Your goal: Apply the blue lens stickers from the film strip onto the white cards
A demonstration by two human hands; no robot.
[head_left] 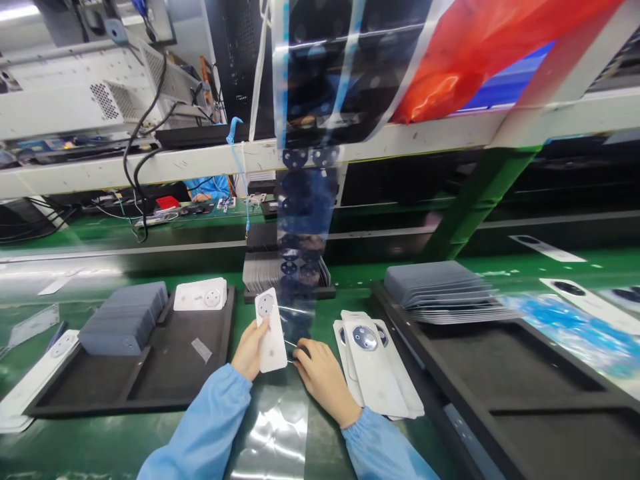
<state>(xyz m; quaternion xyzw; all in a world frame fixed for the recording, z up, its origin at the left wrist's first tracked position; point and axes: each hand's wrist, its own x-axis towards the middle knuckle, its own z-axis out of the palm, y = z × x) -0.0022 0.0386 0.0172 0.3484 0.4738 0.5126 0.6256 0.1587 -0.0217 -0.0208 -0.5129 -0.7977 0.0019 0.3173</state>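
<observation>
My left hand (251, 351) grips a white phone back panel (273, 333), held tilted with its round camera cutout at the top. Close to the panel's lower right edge, my right hand (320, 373) has its fingers curled together at the lower end of a clear film strip (306, 220). Dark round stickers run down this strip, which hangs from above between my hands. The fingertips partly hide the film's edge. Beside my right hand lies a small pile of white back panels (383, 373) with dark camera rings.
At left, a black tray (170, 373) bears a grey stack of panels (125, 317) and white panels (200, 295). Another black tray (530, 360) at right holds stacked panels (440, 290). A rack of upright panels (263, 270) stands behind. Blue film (560, 333) lies far right.
</observation>
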